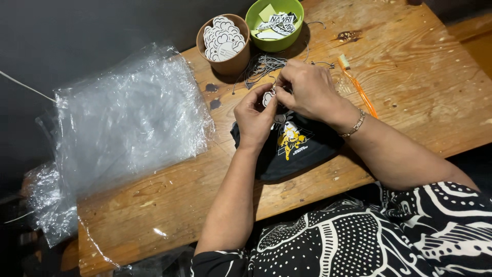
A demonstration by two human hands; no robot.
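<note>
Both hands meet over a folded black garment [292, 146] with a yellow and white print, lying on a wooden table [410, 87]. My left hand [254, 117] pinches a small white paper tag [267, 97] at its fingertips. My right hand [306, 90], a bracelet on its wrist, is closed over the same tag and a thin ball chain. A loose pile of ball chains [261, 66] lies just beyond the fingers.
A brown paper cup [225, 43] holds several white cut-out tags. A green bowl [275, 23] holds printed stickers. An orange toothbrush [359, 87] lies to the right. A stack of clear plastic bags [123, 128] covers the table's left end.
</note>
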